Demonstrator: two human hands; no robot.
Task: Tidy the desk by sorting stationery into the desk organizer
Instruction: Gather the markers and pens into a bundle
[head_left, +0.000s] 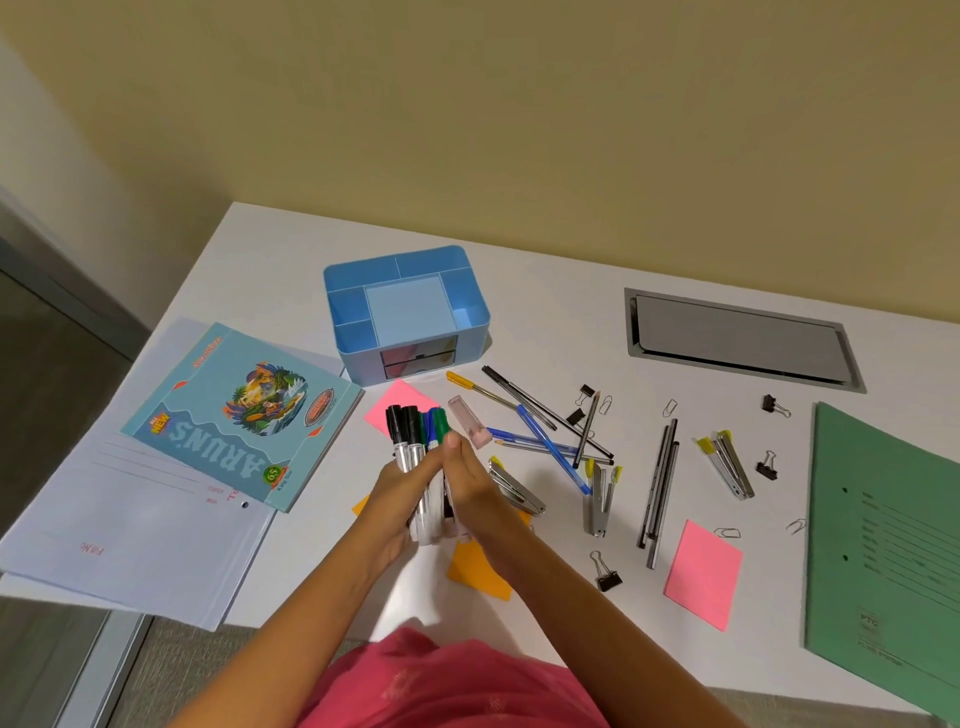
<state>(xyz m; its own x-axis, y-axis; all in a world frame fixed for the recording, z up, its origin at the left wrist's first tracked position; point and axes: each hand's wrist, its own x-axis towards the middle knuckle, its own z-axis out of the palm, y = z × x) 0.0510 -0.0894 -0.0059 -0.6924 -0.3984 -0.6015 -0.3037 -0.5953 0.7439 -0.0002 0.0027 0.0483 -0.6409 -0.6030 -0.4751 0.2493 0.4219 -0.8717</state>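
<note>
A bundle of markers (415, 441) with black, blue and green caps is held between both my hands, caps pointing away from me. My left hand (400, 499) grips the bundle from the left, and my right hand (475, 488) presses against it from the right. The blue desk organizer (410, 260) stands just beyond, with several open compartments and a small drawer in front. Loose pens (540, 431) lie crossed to the right of my hands, beside a pink eraser (470, 422). Staplers (727, 462) and black binder clips (607, 574) are scattered further right.
A blue notebook (239, 410) lies on a white folder (130, 530) at the left. Pink sticky notes (704, 574), an orange note (478, 571) and a green file (893, 545) lie on the white desk (571, 291). A grey cable hatch (737, 335) sits at the back right.
</note>
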